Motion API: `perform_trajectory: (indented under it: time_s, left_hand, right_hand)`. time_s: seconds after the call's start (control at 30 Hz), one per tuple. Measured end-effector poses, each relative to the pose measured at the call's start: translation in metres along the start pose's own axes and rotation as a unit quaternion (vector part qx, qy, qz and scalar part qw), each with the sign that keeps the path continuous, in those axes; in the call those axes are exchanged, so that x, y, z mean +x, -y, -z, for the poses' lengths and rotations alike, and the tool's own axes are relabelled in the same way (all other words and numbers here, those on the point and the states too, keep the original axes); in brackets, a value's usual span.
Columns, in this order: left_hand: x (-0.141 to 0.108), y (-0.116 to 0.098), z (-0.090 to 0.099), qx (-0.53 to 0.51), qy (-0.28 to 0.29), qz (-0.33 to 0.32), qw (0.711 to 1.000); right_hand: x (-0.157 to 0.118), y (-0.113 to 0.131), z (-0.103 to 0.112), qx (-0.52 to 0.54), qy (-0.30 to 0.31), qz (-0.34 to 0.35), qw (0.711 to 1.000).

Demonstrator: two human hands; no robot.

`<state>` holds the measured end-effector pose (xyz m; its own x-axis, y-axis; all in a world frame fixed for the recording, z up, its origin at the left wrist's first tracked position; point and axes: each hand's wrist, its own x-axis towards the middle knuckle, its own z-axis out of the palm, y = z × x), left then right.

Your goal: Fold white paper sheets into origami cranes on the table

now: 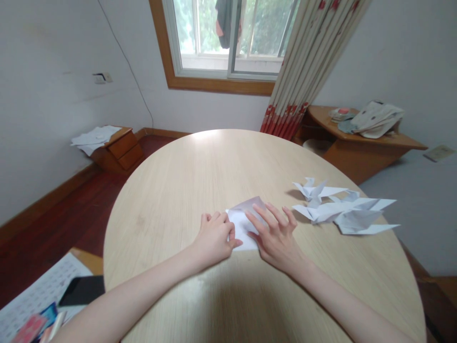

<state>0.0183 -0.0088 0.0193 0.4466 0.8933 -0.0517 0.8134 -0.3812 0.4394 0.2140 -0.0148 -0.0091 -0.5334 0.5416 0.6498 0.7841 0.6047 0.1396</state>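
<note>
A small white sheet of paper [240,226] lies on the round table in front of me, its upper right part raised in a fold that looks greyish. At the paper's left edge, my left hand [214,239] is closed, its fingers curled and its thumb pressing near the lower left corner. Over the right side rests my right hand [277,234], open with fingers spread, the fingertips touching the raised flap. Several folded white paper birds [342,207] sit in a cluster to the right of my right hand.
The round wooden table [171,190] fills the middle. Beside its lower left edge are a dark phone [82,290] and a printed sheet [32,290] on another surface. A small cabinet [123,147], a corner desk [357,143] and a curtain [300,66] stand beyond.
</note>
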Motion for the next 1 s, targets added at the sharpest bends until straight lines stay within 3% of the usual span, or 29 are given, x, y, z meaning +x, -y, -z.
perform_trajectory:
  time_s: [0.13, 0.4, 0.7, 1.0]
  left_hand:
    - [0.001, 0.001, -0.003, -0.013, 0.000, 0.010, 1.000]
    - [0.000, 0.000, -0.005, -0.011, 0.006, -0.028, 1.000]
    - [0.004, 0.006, -0.010, -0.056, 0.019, -0.034, 0.998]
    - [-0.001, 0.000, -0.002, 0.051, 0.041, -0.090, 0.994]
  right_hand:
    - [-0.002, -0.002, -0.006, 0.045, -0.031, -0.056, 0.997]
    - [-0.006, -0.009, -0.019, 0.099, 0.047, -0.206, 0.972]
    - [-0.011, -0.016, -0.027, 0.123, 0.061, -0.222, 0.965]
    - [-0.013, -0.014, -0.034, 0.083, 0.078, -0.245, 0.963]
